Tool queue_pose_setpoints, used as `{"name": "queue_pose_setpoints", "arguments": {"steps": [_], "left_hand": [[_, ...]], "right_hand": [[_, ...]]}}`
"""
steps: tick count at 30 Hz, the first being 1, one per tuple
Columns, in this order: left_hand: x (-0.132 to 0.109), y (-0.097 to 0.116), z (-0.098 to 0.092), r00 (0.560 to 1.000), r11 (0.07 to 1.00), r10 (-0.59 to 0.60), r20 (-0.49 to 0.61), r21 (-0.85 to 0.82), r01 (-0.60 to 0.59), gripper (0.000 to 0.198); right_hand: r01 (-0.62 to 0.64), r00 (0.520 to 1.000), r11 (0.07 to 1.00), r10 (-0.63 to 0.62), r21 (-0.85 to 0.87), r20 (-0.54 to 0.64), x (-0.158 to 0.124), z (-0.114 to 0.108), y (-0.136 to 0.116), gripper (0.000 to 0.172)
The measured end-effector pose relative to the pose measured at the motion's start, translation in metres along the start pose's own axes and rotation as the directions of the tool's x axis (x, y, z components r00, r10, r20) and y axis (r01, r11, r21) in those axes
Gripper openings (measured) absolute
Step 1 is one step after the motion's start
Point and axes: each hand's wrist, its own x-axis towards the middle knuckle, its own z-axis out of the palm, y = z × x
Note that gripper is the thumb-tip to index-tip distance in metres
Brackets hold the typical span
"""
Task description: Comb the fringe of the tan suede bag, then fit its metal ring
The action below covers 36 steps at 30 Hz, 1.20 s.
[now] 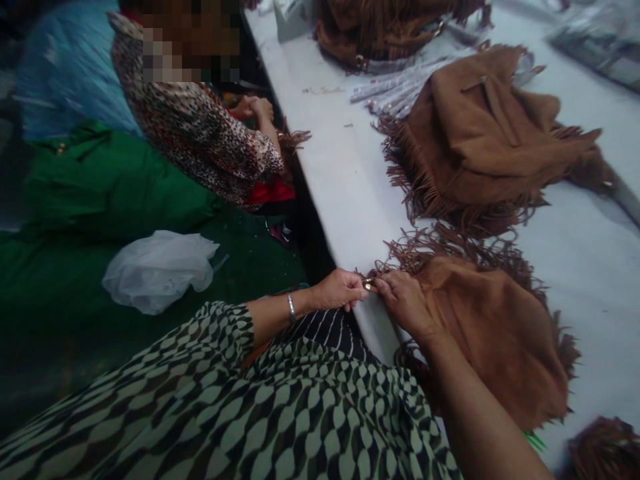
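A brown suede fringed bag point(493, 333) lies on the white table near its edge, its fringe spread along the far side. At the bag's near-left end, a small gold metal clasp point(369, 285) shows between my two hands. My left hand point(340, 289), with a silver bracelet at the wrist, is closed in a pinch at the clasp's left side. From the other side, my right hand point(407, 301) grips the clasp end with bent fingers, its forearm crossing beside the bag. The fingers partly hide the clasp and what joins it.
Another brown fringed bag point(490, 133) lies farther along the white table point(340, 193), with more fringed bags point(380, 33) behind it. At the left, a person in a patterned top point(200, 127) handles a fringed piece. A white plastic bag point(160, 270) lies on green material.
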Motion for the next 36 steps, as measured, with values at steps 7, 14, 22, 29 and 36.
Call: {"name": "queue_pose_setpoints", "arguments": {"steps": [7, 14, 22, 29, 36], "left_hand": [[-0.019, -0.012, -0.027, 0.972, 0.742, 0.035, -0.234, 0.658, 0.131, 0.009], [-0.032, -0.029, -0.036, 0.974, 0.558, 0.031, -0.224, 0.812, 0.169, 0.041], [0.005, -0.007, 0.05, 0.861, 0.937, -0.281, 0.425, -0.071, 0.341, 0.044], [0.061, -0.008, 0.163, 0.879, 0.77, -0.39, 0.273, -0.426, 0.474, 0.051], [0.052, 0.024, 0.191, 0.948, 0.69, -0.296, 0.12, -0.659, 0.299, 0.039]], "right_hand": [[0.046, 0.983, 0.967, 0.0, 0.251, -0.182, -0.01, -0.008, -0.002, 0.024], [-0.201, 0.757, 0.96, 0.278, 0.195, -0.591, -0.117, -0.026, 0.039, 0.02], [-0.656, 0.221, 0.502, 0.842, 0.564, -0.493, -0.265, 0.052, 0.062, 0.045], [-0.683, 0.041, 0.247, 0.952, 0.687, -0.302, -0.288, 0.107, 0.072, 0.044], [-0.816, -0.016, 0.257, 0.886, 0.518, -0.464, -0.262, 0.088, 0.097, 0.039]]}}
